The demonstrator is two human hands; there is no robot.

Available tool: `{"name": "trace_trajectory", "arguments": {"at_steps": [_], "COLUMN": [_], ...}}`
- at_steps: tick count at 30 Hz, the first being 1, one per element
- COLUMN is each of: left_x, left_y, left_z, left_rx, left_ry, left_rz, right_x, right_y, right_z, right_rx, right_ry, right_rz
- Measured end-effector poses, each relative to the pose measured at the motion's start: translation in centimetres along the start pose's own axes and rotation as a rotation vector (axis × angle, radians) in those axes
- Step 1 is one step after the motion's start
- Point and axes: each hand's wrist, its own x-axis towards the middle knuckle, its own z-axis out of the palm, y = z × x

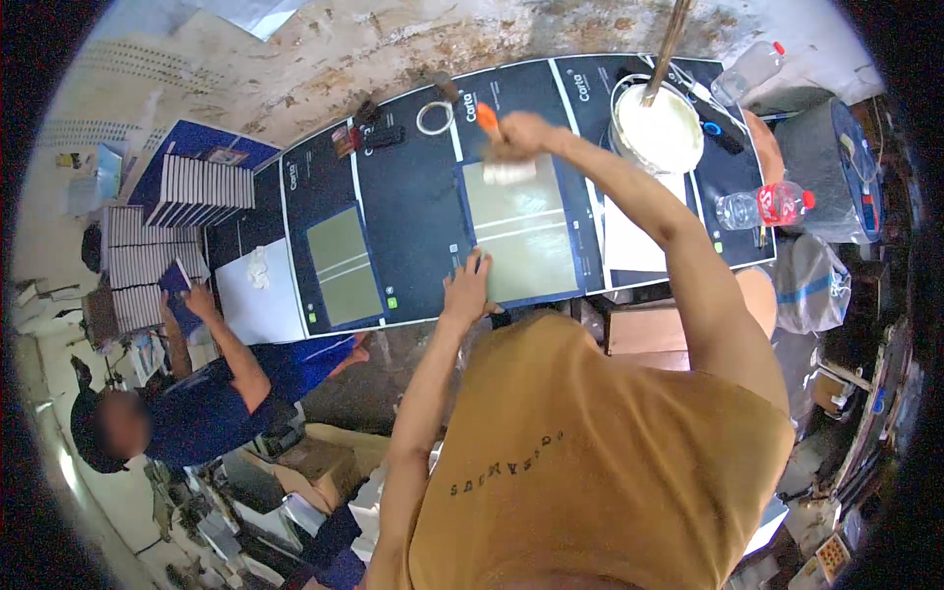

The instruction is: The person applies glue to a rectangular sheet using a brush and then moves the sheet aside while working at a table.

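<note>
In front of me lies a book cover (536,258) with dark blue edges, grey-green boards and two pale strips across its middle. My right hand (518,136) is closed round a wide brush with an orange handle (486,116). The brush's pale bristles (509,172) are over the far end of the cover, smeared by motion. At the cover's near left edge rests my left hand (468,287), its fingers stretched out and holding nothing. A second cover (343,265) of the same kind lies to the left on the dark table (418,216).
A bucket of white paste (657,128) with a stick stands at the right, on white paper (634,236). Nearby are a bottle (767,206) and a roll of tape (435,118). On the left a co-worker (211,393) handles a blue book (179,290) beside stacked books (202,187).
</note>
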Motion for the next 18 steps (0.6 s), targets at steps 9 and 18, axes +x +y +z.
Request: {"name": "trace_trajectory", "arguments": {"at_steps": [9, 18], "left_x": [0.0, -0.4], "left_y": [0.9, 0.5], "left_z": [-1.5, -0.8], "left_rx": [-0.07, -0.102], "left_ry": [-0.045, -0.023], "left_rz": [-0.037, -0.044], "right_x": [4.4, 2.7], "right_y": [-2.8, -3.7], "right_z": [1.8, 0.7], "right_rx": [0.226, 0.324], "right_ry": [-0.089, 0.054], "right_rz": [-0.409, -0.316]}}
